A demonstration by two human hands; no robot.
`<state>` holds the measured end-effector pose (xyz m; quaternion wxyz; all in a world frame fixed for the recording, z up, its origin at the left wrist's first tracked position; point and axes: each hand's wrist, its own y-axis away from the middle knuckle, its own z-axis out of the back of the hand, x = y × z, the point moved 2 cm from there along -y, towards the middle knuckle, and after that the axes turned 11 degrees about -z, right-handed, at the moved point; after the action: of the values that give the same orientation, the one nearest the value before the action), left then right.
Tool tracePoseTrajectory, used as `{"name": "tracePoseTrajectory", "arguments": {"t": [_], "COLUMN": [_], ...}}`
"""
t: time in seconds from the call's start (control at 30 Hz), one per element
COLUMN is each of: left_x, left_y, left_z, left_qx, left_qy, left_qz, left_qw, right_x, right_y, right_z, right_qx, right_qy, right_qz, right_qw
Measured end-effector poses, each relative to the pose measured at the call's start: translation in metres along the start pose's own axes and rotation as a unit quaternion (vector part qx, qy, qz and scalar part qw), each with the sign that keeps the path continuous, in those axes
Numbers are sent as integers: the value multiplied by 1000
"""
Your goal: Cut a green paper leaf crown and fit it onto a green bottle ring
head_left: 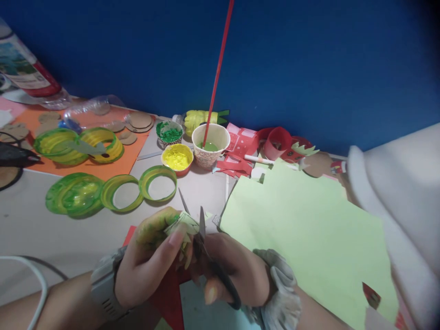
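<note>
The surface (20, 233) spreads under and beyond your scissors (202, 227), from which all places are given. The green sheet (302, 233) lies to their right, apart from the blades. Your left hand (151, 256), just left of them, pinches the paper (185, 222) between thumb and fingers. Your right hand (237, 266), at their lower right, grasps the handle; how its fingers sit in the loops is partly hidden. The scissors' long axis runs from the handle, low and right, up and left to the tips, pointing away from you, with the blades parted. The cup (206, 158) stands beyond the tips, apart from them. The paper lies at the blades' left, beside the pivot, one blade seeming to pass behind it; you cannot tell whether the cutting edges touch it.
</note>
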<state>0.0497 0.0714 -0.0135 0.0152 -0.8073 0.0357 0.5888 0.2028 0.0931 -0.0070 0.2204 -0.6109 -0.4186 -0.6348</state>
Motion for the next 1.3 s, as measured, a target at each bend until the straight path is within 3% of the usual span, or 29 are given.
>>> {"name": "tracePoseTrajectory", "arguments": {"t": [0.43, 0.87, 1.3], "left_x": [-1, 3, 2], "left_y": [0, 3, -1], "left_z": [-1, 3, 1], "left_qx": [-18, 5, -11], "left_qy": [-10, 0, 25], "left_qz": [28, 12, 12], "left_qw": [999, 1000, 1000], "right_x": [0, -6, -3], "right_y": [0, 1, 2], "right_z": [2, 2, 1], "right_qx": [6, 6, -3], "right_qy": [-21, 9, 16], "right_qz": [17, 14, -10], "right_qw": [1000, 1000, 1000]}}
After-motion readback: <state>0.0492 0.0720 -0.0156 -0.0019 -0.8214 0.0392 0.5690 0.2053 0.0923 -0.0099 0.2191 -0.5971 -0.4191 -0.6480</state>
